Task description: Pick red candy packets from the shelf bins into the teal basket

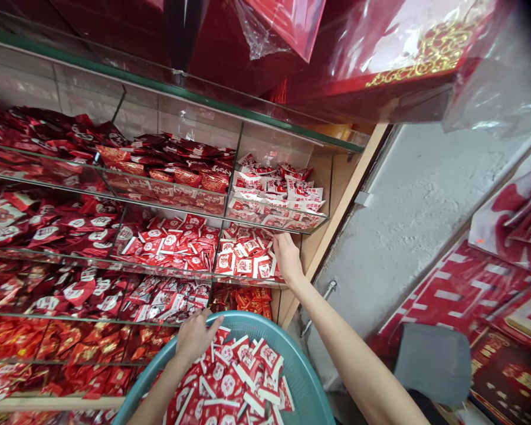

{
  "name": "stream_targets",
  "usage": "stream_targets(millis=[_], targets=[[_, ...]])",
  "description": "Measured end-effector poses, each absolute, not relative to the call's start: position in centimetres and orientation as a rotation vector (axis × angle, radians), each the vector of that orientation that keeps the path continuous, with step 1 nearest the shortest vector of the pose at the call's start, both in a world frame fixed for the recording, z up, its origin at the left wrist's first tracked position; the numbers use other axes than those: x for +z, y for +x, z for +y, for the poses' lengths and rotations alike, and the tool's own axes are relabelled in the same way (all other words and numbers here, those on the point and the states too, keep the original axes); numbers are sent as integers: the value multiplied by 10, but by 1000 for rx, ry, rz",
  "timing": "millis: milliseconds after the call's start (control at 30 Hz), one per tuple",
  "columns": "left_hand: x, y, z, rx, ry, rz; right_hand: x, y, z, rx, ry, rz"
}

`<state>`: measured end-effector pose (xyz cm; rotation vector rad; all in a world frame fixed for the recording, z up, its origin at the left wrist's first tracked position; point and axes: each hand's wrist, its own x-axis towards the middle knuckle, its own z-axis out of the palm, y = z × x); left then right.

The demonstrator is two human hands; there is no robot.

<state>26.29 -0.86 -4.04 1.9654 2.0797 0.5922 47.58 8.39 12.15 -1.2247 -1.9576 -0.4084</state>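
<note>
A blue-green plastic basket [307,378] holds many small red-and-white packets [228,383]. My left hand [197,336] grips its rim on the shelf side, thumb inside and fingers outside. My right hand [287,258] reaches into the right end of a glass-fronted shelf compartment. Similar red-and-white packets [246,260] lie there, just left of that hand. Its fingertips are hidden, so whether it holds a packet cannot be seen.
Glass dividers and ledges split the shelves, with dark red packets [84,230] at left and white-and-red ones [287,192] above my right hand. A wooden side panel [331,221] borders a grey wall [425,195]. Large red boxes [380,65] overhang. A grey stool [433,360] stands lower right.
</note>
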Motion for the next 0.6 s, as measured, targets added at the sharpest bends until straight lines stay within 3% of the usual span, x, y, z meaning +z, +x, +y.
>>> stream_targets(millis=[267,500,600], targets=[[-43,262,-6,625,1966,2067,109,474,38,-147,-771,-1771],[-47,260,-4,625,2005,2070,111,468,-37,906,-820,-1212],[-46,261,-4,590,2001,2090,100,477,-53,1085,-878,-1165]])
